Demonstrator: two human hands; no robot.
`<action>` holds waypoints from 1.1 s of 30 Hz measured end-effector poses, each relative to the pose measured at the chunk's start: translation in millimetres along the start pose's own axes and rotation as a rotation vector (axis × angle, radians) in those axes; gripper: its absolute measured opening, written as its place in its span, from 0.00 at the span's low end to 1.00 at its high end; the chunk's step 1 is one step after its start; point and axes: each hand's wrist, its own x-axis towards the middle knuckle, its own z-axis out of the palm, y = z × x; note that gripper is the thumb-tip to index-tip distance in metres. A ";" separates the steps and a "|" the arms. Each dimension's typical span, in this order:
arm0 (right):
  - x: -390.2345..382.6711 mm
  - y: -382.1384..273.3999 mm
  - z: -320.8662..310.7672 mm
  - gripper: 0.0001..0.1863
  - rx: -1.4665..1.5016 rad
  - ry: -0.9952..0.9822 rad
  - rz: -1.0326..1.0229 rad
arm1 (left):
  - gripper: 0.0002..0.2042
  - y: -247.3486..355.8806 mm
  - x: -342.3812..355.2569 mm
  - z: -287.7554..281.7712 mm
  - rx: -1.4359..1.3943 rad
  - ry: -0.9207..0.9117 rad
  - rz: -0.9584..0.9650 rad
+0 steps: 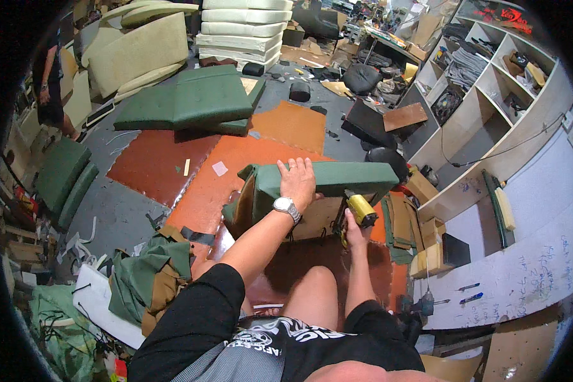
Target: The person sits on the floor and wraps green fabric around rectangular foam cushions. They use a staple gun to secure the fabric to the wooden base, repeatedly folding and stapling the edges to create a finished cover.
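A green upholstered seat panel [345, 173] stands tilted on edge before me, its wooden underside [312, 215] facing me. Across its top edge lies my left hand [297, 181], fingers stretched over the green cover and thumb hooked over the near side, gripping it. A metal-banded watch [287, 207] is on that wrist. In my right hand [356, 233] I hold a yellow and black staple gun [361, 210], fingers wrapped round its handle. Its nose is close to the panel's upper edge; whether it touches I cannot tell. Loose brown and green cover material [242, 205] hangs at the panel's left end.
Orange and dark red sheets [156, 162] cover the floor under the work. Green cushions [213, 95] lie beyond, with white foam blocks [243, 28] stacked behind. Green fabric scraps [148, 274] heap at my left. White shelving [484, 108] and a marked white board [509, 280] stand right.
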 end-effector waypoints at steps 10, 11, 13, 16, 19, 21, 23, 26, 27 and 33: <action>-19.2 58.7 60.1 0.14 0.149 -0.070 0.163 | 0.42 -6.0 12.0 38.5 0.075 0.097 0.030; -21.1 63.0 65.5 0.14 0.158 -0.058 0.158 | 0.40 -7.1 12.2 40.2 0.072 0.078 0.037; -26.7 63.9 72.3 0.16 0.123 -0.036 0.255 | 0.38 -7.2 12.4 44.8 0.084 0.106 0.048; -42.4 47.8 76.6 0.20 0.054 -0.043 0.053 | 0.41 -4.2 12.2 51.5 0.176 0.170 0.021; -54.0 29.2 72.5 0.22 -0.028 -0.092 -0.008 | 0.53 -9.9 12.6 40.9 0.111 0.048 0.066; -54.8 30.4 61.1 0.21 0.043 -0.162 -0.090 | 0.60 -28.3 8.0 19.6 0.011 -0.102 0.274; -51.4 47.7 33.3 0.24 -0.201 -0.194 -0.154 | 0.69 -63.6 8.0 -13.8 -0.228 -0.351 0.473; -59.8 98.1 -23.3 0.33 -0.619 -0.163 0.006 | 0.68 -114.9 -21.4 -50.5 -0.136 -0.471 0.402; -68.8 114.6 -47.7 0.36 -0.792 -0.161 0.206 | 0.67 -128.2 -33.0 -55.9 -0.136 -0.474 0.374; -107.4 132.1 -36.4 0.30 -0.622 -0.131 0.544 | 0.49 -122.0 -76.2 -26.7 -0.302 -0.203 0.248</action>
